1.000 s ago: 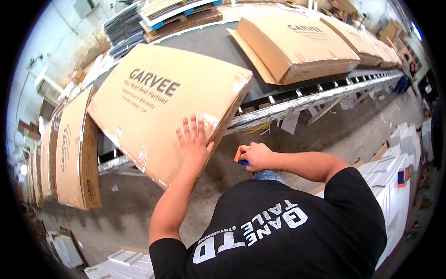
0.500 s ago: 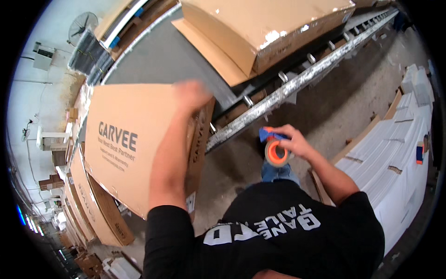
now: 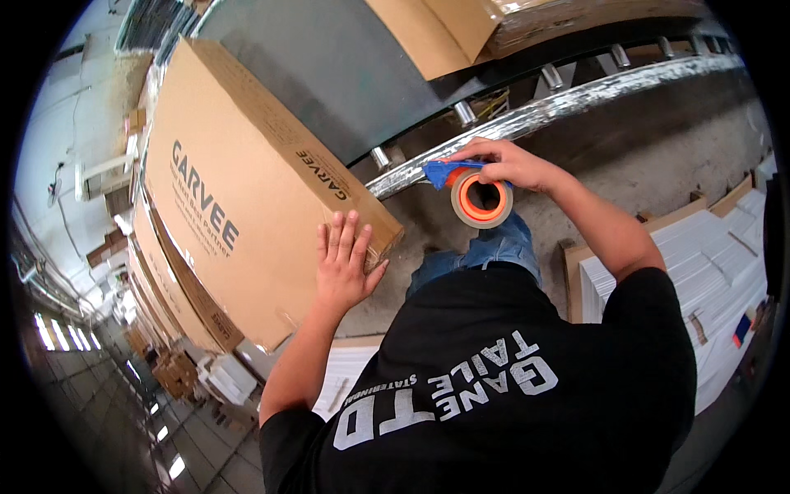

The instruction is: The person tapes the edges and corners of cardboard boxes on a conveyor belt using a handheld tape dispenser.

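A large brown cardboard carton (image 3: 255, 156) stands at the left, its broad printed face toward me and its narrow side facing the conveyor. My left hand (image 3: 344, 265) lies with spread fingers on the carton's near right corner. Held by my right hand (image 3: 520, 169) is a blue and orange tape dispenser (image 3: 442, 171) with a roll of tape (image 3: 471, 217) on it. The dispenser is in front of my body, to the right of the carton and apart from it.
Beyond the carton runs a conveyor with a grey belt (image 3: 317, 70) and a scuffed metal side rail (image 3: 576, 100). Another carton (image 3: 440, 29) with a raised flap rests on it. White sheets (image 3: 704, 255) are stacked at right; more cartons (image 3: 169, 276) lean at left.
The carton has turned, showing more of its narrow side. My left hand has come back from its far edge to the near corner. My right hand has brought the tape dispenser up and slightly left.
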Available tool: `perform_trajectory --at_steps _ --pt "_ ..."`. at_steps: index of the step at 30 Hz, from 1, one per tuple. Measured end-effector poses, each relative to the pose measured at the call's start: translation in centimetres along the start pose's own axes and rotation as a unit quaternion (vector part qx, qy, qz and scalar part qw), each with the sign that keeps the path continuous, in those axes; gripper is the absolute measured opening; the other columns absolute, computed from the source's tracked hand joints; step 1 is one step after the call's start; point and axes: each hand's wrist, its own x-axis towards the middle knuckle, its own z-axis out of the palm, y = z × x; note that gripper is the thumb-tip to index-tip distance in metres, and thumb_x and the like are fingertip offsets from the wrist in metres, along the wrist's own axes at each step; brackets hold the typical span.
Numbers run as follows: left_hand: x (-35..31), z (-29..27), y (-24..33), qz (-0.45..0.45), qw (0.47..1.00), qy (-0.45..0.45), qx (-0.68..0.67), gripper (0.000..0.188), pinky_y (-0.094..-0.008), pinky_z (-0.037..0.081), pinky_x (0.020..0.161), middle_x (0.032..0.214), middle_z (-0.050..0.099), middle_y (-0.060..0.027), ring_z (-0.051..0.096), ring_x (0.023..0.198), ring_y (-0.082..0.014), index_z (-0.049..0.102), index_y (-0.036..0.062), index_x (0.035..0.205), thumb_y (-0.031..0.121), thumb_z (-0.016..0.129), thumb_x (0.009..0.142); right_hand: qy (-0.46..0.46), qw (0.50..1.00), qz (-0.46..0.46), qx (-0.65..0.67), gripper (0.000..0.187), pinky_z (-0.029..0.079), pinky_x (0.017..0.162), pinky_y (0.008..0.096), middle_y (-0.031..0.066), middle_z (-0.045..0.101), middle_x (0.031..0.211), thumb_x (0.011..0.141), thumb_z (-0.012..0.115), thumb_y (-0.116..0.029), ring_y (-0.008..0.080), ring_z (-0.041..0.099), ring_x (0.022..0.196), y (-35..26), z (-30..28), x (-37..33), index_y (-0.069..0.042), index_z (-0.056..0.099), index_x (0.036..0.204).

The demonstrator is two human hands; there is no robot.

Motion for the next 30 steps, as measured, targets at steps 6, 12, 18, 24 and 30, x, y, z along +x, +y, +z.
perform_trajectory --at_steps 6,12,18,24,30 --pt "-1.0 1.7 -0.5 0.008 0.997 0.074 0.023 0.095 -0.0621 0.014 0.119 0.157 0.033 -0.0233 0.029 0.147 -0.0427 0.029 0.0043 0.153 0.047 0.076 0.081 -0.079 0.994 -0.072 0.029 0.052 0.047 0.092 0.0303 0.0116 0.059 0.113 0.078 0.062 -0.017 0.0209 0.06 0.103 0.6 1.4 7.8 -0.012 0.068 0.129" --pt "-1.0 1.7 -1.3 0.01 0.998 0.064 -0.023 0.097 -0.0624 0.016 0.118 0.156 0.032 -0.0282 0.029 0.146 -0.0459 0.026 0.0016 0.153 0.045 0.076 0.081 -0.133 0.979 -0.154 -0.014 0.048 0.046 0.098 0.0374 0.0141 0.061 0.114 0.079 0.069 -0.019 0.0262 0.059 0.11 6.5 9.5 5.6 -0.005 0.068 0.124" --pt "-1.0 1.5 -1.0 0.021 0.997 0.075 -0.024 0.092 -0.0579 0.019 0.119 0.156 0.03 -0.0301 0.03 0.146 -0.0455 0.027 -0.0021 0.152 0.036 0.074 0.084 -0.059 0.986 -0.137 -0.074 0.045 0.052 0.089 0.0411 0.012 0.061 0.115 0.074 0.071 -0.026 0.0341 0.063 0.102 7.6 18.4 1.4 -0.012 0.072 0.117" --pt "0.8 0.3 -0.5 0.011 0.997 0.058 -0.043 0.093 -0.0555 0.017 0.12 0.158 0.028 -0.0261 0.026 0.149 -0.0402 0.027 -0.0014 0.153 0.031 0.076 0.08 -0.133 0.959 -0.187 -0.164 0.048 0.053 0.089 0.04 0.0119 0.063 0.121 0.073 0.073 -0.027 0.0336 0.063 0.102 9.2 26.6 -0.2 -0.011 0.072 0.118" --pt "-4.7 1.4 -2.1 -0.064 0.997 0.04 -0.017 0.098 -0.0567 0.012 0.121 0.161 0.024 -0.0224 0.021 0.151 -0.0375 0.025 -0.0015 0.154 0.042 0.075 0.082 0.051 0.998 0.024 0.006 0.054 0.052 0.085 0.0276 0.0108 0.062 0.116 0.073 0.064 -0.013 0.016 0.062 0.099 3.5 12.5 -5.6 -0.002 0.067 0.126"
